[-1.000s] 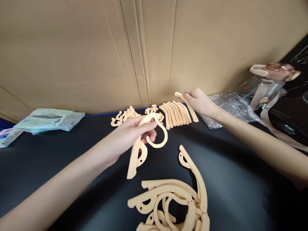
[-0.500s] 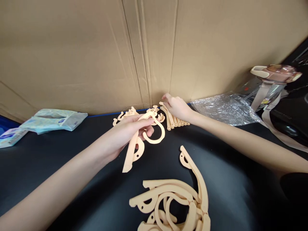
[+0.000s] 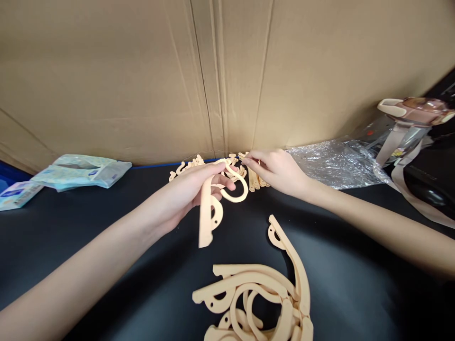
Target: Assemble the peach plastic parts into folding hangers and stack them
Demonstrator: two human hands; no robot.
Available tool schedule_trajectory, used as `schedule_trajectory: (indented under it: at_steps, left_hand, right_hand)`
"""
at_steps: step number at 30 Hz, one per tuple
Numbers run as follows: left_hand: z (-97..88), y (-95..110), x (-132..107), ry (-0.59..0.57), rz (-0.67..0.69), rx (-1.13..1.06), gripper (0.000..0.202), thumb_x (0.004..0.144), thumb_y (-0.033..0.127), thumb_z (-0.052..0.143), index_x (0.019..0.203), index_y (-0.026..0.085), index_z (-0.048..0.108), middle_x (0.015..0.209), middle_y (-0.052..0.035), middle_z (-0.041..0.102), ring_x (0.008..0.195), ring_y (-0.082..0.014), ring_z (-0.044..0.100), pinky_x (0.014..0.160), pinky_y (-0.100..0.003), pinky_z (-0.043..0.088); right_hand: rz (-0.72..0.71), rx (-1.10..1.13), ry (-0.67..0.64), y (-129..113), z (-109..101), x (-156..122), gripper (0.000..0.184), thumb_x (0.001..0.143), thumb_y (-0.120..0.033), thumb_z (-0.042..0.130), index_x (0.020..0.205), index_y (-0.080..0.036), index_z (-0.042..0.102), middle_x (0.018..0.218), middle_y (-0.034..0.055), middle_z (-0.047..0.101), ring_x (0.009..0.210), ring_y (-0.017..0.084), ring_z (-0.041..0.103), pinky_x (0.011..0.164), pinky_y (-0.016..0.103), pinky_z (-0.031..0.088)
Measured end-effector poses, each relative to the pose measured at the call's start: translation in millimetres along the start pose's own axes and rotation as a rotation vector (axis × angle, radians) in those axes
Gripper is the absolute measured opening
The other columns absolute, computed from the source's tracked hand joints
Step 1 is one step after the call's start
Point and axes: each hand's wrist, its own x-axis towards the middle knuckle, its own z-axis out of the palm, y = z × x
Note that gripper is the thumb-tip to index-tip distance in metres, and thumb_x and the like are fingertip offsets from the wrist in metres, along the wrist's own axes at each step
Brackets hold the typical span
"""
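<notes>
While left grip (image 3: pixel 190 189) holds hanger (image 3: pixel 205 215), right (image 3: pixel 280 173) at strips (image 3: pixel 252 181).

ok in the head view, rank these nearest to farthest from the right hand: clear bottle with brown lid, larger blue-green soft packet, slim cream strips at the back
From the right hand:
1. Slim cream strips, right by its fingers
2. Clear bottle with brown lid, off to the right
3. Larger blue-green soft packet, far left

Tabletop (image 3: pixel 355 265), far edge: right hand (image 3: pixel 280 173) partly hides slats (image 3: pixel 252 181); grip unclear. Toward near edge: hanger pile (image 3: pixel 241 279) cut off below.
</notes>
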Motion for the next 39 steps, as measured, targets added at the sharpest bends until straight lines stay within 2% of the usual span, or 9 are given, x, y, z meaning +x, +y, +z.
schedule_trajectory:
  at_steps: [3,6,13,18,23,27,30,34,39]
  left_hand:
    - [1.8,-1,0,-0.088,0.044,-0.033,0.024,0.088,0.038,0.055,0.094,0.019,0.07,0.089,-0.0054,0.069,0.072,-0.0141,0.06,0.054,-0.019,0.049]
    - [3.6,0,-4,-0.18,0.104,0.026,0.023,0.09,0.035,0.053,0.098,0.019,0.069,0.095,-0.0061,0.07,0.077,-0.0158,0.062,0.054,-0.02,0.051]
    - [7.7,3,-8,-0.066,0.259,0.134,0.026,0.089,0.034,0.061,0.111,0.02,0.064,0.093,-0.0037,0.066,0.077,-0.014,0.063,0.058,-0.019,0.053]
    - [16.0,0,-10,-0.089,0.37,0.029,0.021,0.093,0.03,0.053,0.111,0.02,0.056,0.09,-0.0023,0.065,0.071,-0.0138,0.063,0.062,-0.025,0.056]
    - [20.4,-1,-14,-0.064,0.502,0.097,0.011,0.094,0.028,0.049,0.1,0.022,0.057,0.09,-0.0004,0.063,0.066,-0.0124,0.062,0.059,-0.023,0.052]
    - [16.2,0,-10,0.004,0.507,0.149,0.015,0.092,0.024,0.053,0.102,0.021,0.063,0.104,-0.0027,0.066,0.087,-0.015,0.064,0.078,-0.024,0.052]
    - [11.4,0,-6,-0.001,0.405,0.017,0.029,0.095,0.039,0.048,0.11,0.018,0.063,0.111,-0.0072,0.068,0.096,-0.0193,0.064,0.086,-0.03,0.051]
    - [9.3,1,-7,-0.002,0.36,0.035,0.038,0.09,0.051,0.055,0.106,0.019,0.067,0.102,-0.006,0.07,0.09,-0.0184,0.064,0.085,-0.029,0.05]
    - [10.3,2,-11,0.079,0.482,0.296,0.024,0.087,0.044,0.063,0.085,0.021,0.07,0.089,-0.0014,0.066,0.085,-0.015,0.058,0.076,-0.022,0.046]
  right_hand:
    - [0.004,0.345,-0.069,-16,-4,-9,0.05,0.102,-0.048,0.034,0.073,-0.016,0.06,0.06,-0.002,0.053,0.057,0.011,0.048,0.058,0.026,0.032]
    - [-0.018,0.615,-0.133,-27,-7,-12,0.041,0.099,-0.044,0.043,0.073,-0.017,0.057,0.067,-0.0022,0.053,0.061,0.01,0.047,0.058,0.023,0.034]
    - [0.202,1.111,-0.175,-24,-17,-12,0.042,0.098,-0.042,0.04,0.071,-0.017,0.059,0.063,-0.0005,0.055,0.055,0.01,0.048,0.052,0.022,0.039]
    - [0.283,1.23,-0.272,-29,-9,-16,0.012,0.094,-0.028,0.052,0.093,-0.019,0.06,0.091,0.0022,0.065,0.08,0.013,0.061,0.068,0.023,0.05]
    - [0.287,1.42,-0.496,-37,-5,-20,0.026,0.1,-0.04,0.045,0.105,-0.018,0.059,0.094,0.0051,0.068,0.082,0.013,0.065,0.079,0.027,0.051]
    - [0.262,1.343,-0.374,-33,-9,-19,0.019,0.095,-0.031,0.056,0.084,-0.016,0.062,0.079,-0.0004,0.061,0.063,0.008,0.052,0.061,0.02,0.044]
    - [0.208,1.215,-0.167,-26,-13,-16,0.021,0.093,-0.034,0.059,0.085,-0.016,0.065,0.082,0.0,0.062,0.066,0.009,0.052,0.063,0.022,0.044]
    - [0.178,1.005,0.079,-19,-20,-12,0.022,0.089,-0.039,0.064,0.091,-0.018,0.071,0.081,0.0,0.063,0.07,0.01,0.053,0.064,0.024,0.042]
    - [0.13,0.905,0.092,-13,-31,-11,0.027,0.084,-0.046,0.069,0.094,-0.022,0.075,0.077,-0.001,0.065,0.064,0.011,0.053,0.058,0.025,0.039]
